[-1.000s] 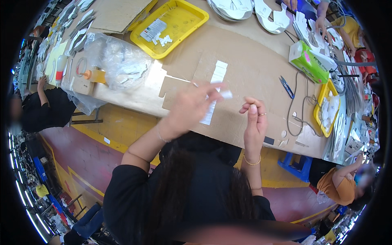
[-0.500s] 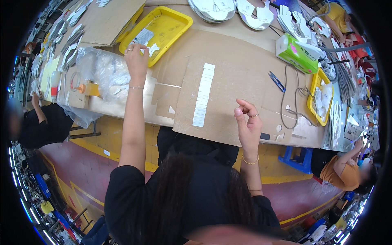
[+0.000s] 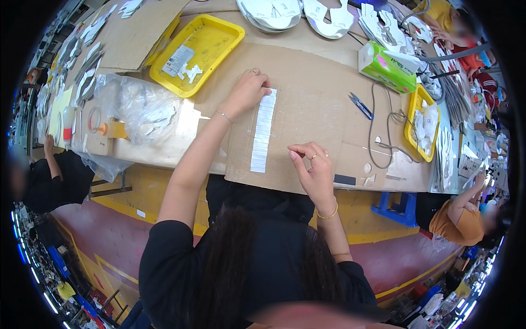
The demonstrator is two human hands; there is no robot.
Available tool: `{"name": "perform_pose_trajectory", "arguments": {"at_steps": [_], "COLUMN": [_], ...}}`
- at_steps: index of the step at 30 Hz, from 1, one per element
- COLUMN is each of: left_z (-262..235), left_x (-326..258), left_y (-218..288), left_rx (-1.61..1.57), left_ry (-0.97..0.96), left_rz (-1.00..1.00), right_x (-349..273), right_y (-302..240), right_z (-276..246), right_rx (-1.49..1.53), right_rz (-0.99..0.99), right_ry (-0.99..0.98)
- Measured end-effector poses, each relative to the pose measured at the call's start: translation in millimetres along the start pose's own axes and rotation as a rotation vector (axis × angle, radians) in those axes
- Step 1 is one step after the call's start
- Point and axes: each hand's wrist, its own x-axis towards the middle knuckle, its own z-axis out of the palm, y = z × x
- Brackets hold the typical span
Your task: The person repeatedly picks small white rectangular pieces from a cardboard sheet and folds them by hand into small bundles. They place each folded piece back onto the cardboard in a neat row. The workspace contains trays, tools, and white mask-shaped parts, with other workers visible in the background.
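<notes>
A narrow column of small white pieces (image 3: 261, 134), laid edge to edge, runs front to back on the brown cardboard sheet (image 3: 307, 109). My left hand (image 3: 248, 93) reaches to the far end of that column, fingertips pinched together right at its top edge. Whatever the pinch holds is hidden by the fingers. To the right of the column's near end, my right hand (image 3: 313, 167) hovers above the cardboard, thumb and forefinger curled close with a small gap between them; nothing shows in it. A yellow tray (image 3: 222, 52) beyond my left hand holds loose white pieces (image 3: 193, 72) and a printed sheet (image 3: 178, 60).
Blue-handled snips (image 3: 361, 107) lie by a grey cord (image 3: 390, 118). Farther right stand a green tissue pack (image 3: 386, 66) and a small yellow basket (image 3: 410, 131). On the left are a plastic bag (image 3: 139, 107) and an orange-yellow bottle (image 3: 114, 129). Co-workers sit at both sides.
My left hand has moved from the yellow tray, rightward, to the far end of the white column. My right hand has shifted slightly left. The view has shifted a little.
</notes>
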Motion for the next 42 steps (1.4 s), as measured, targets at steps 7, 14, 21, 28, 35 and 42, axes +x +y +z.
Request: {"name": "perform_pose_trajectory", "arguments": {"at_steps": [7,14,21,28,35,42], "left_z": [5.1,5.2,5.3,5.3,1.0,-33.1], "left_x": [8.3,8.2,6.4,2.1,4.8,8.0], "left_y": [-5.0,-7.2,-3.6,-3.0,-11.1,-25.7], "left_rx": [-0.045,-0.084,-0.097,-0.034,-0.149,-0.977], "left_ry": [-0.053,-0.046,-0.026,-0.044,-0.117,0.119], "left_rz": [-0.041,-0.035,-0.079,-0.091,-0.128,-0.431], "right_x": [0.5,3.1,-1.7,-11.9,-16.3,-7.7], "right_y": [3.7,3.0,11.7,31.2,40.0,44.5], "right_z": [-3.2,1.3,3.7,15.8,19.4,22.5], "right_rx": [-0.008,0.021,-0.058,-0.387,-0.383,-0.336], "right_rz": [-0.027,-0.068,-0.033,0.052,0.054,0.088], "right_ry": [-0.002,-0.037,-0.075,-0.117,-0.138,-0.094]}}
